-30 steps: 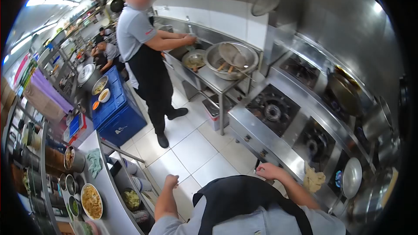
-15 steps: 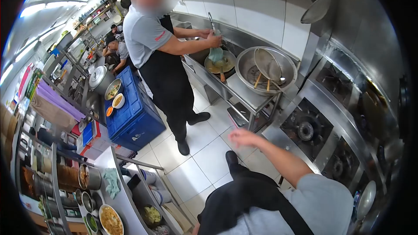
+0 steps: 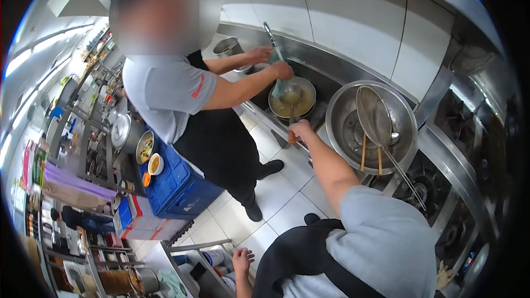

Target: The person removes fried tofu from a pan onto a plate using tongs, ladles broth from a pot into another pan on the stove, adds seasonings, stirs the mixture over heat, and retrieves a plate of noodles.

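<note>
My right hand (image 3: pixel 301 130) is closed at the wooden handle of a metal pan (image 3: pixel 277 111). The pan sits in the sink with cloudy yellowish liquid in it. Above it, a co-worker's hands (image 3: pixel 279 70) hold a greenish cloth (image 3: pixel 279 88) under the faucet (image 3: pixel 271 34). Low at my left side hangs my left hand (image 3: pixel 243 259), its fingers loosely bent and apart, with nothing seen in it. The shelf unit of the counter is nearest to it.
Right of the sink stands a large steel basin (image 3: pixel 343 144) with strainers (image 3: pixel 375 116) across it. Gas burners (image 3: pixel 422 185) lie beyond. The co-worker (image 3: pixel 215 143) stands at the sink. A blue crate (image 3: pixel 185 190) carries bowls of food (image 3: pixel 156 164). Tiled floor (image 3: pixel 279 201) lies between.
My right hand has reached forward to the pan's handle and closed on it. My view has moved closer to the sink, and my left hand has come into view.
</note>
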`<state>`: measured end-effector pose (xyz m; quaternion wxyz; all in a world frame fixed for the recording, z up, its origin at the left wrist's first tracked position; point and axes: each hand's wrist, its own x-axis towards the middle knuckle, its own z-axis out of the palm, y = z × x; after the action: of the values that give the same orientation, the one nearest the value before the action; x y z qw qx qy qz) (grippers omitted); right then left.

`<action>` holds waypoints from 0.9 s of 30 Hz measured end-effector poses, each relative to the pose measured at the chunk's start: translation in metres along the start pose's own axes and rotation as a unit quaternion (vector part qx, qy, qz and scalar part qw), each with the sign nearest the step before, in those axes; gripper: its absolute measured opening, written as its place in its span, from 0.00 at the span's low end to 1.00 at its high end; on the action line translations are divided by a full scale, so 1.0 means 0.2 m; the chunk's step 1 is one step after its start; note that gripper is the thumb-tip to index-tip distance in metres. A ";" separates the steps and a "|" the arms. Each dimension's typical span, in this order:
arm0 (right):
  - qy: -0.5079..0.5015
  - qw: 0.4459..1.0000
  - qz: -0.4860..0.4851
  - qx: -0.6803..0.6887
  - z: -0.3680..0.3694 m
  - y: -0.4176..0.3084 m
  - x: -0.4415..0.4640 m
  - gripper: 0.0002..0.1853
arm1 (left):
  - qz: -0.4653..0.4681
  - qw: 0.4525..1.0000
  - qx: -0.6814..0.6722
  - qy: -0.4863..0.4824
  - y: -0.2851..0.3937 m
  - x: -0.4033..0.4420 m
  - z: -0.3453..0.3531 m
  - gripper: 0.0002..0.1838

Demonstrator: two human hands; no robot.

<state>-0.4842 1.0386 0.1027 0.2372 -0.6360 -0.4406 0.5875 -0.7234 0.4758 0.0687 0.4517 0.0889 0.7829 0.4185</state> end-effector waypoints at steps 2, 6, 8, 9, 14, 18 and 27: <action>-0.023 0.990 0.051 0.132 0.06 0.00 0.07 0.12 | 0.004 0.998 0.027 -0.051 0.20 0.05 0.11 0.12; -0.016 0.995 0.043 0.083 0.16 -0.07 0.16 0.14 | 0.036 0.981 0.146 -0.123 0.57 0.07 0.35 0.13; -0.016 0.999 0.037 -0.031 0.15 -0.20 0.06 0.09 | 0.070 0.960 0.191 -0.191 0.65 0.21 0.43 0.12; -0.037 0.996 0.056 -0.056 0.17 -0.20 0.11 0.08 | 0.069 0.956 0.189 -0.213 0.71 0.28 0.46 0.12; -0.065 0.894 0.095 0.433 0.08 -0.15 0.08 0.08 | 0.096 0.941 0.169 -0.278 0.92 0.58 0.57 0.12; -0.052 0.972 0.116 0.199 -0.06 -0.19 -0.35 0.06 | 0.163 0.888 0.270 -0.335 1.05 0.77 0.63 0.12; 0.177 0.935 -0.077 -0.297 -0.08 0.02 -0.86 0.14 | 0.395 0.778 0.284 -0.397 1.81 0.75 1.02 0.13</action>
<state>-0.4542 0.8958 0.1946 0.1562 -0.7354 -0.5934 0.2874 -0.7374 0.8994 0.1909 0.4717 0.6730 0.5134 0.2470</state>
